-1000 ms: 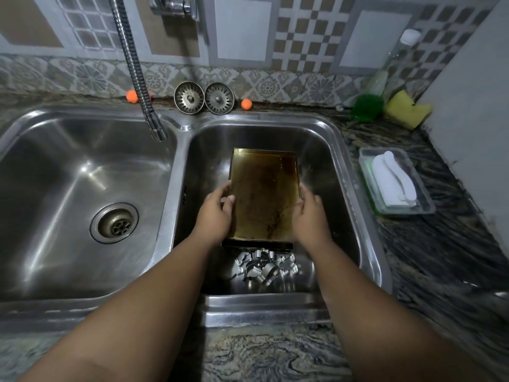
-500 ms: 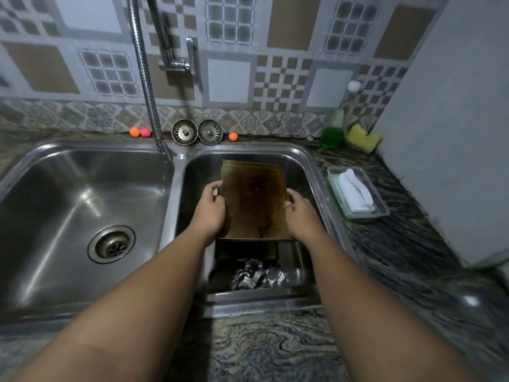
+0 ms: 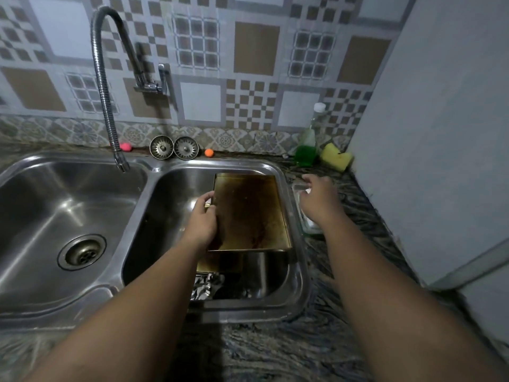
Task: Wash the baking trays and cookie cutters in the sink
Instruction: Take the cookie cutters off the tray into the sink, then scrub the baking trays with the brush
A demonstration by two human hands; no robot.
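A stained golden-brown baking tray (image 3: 250, 213) leans in the right sink basin (image 3: 168, 216), its far edge toward the back wall. My left hand (image 3: 202, 219) grips the tray's left edge. A second tray edge (image 3: 217, 261) shows just under it. Several shiny metal cookie cutters (image 3: 205, 288) lie at the basin's near bottom. My right hand (image 3: 316, 199) is off the tray, hovering with relaxed fingers over the clear soap container (image 3: 308, 224) on the counter to the right, holding nothing.
The flexible faucet (image 3: 106, 106) hangs over the divider; the left basin (image 3: 55, 205) has an open drain. Two strainers (image 3: 173, 147), small balls, a green scrubber (image 3: 304, 155), a bottle and a yellow sponge (image 3: 336, 157) line the back. A wall (image 3: 440, 133) stands at right.
My right hand let go of the tray's right edge and moved right over the soap container. The tray shifted right in the basin; my view tilted up.
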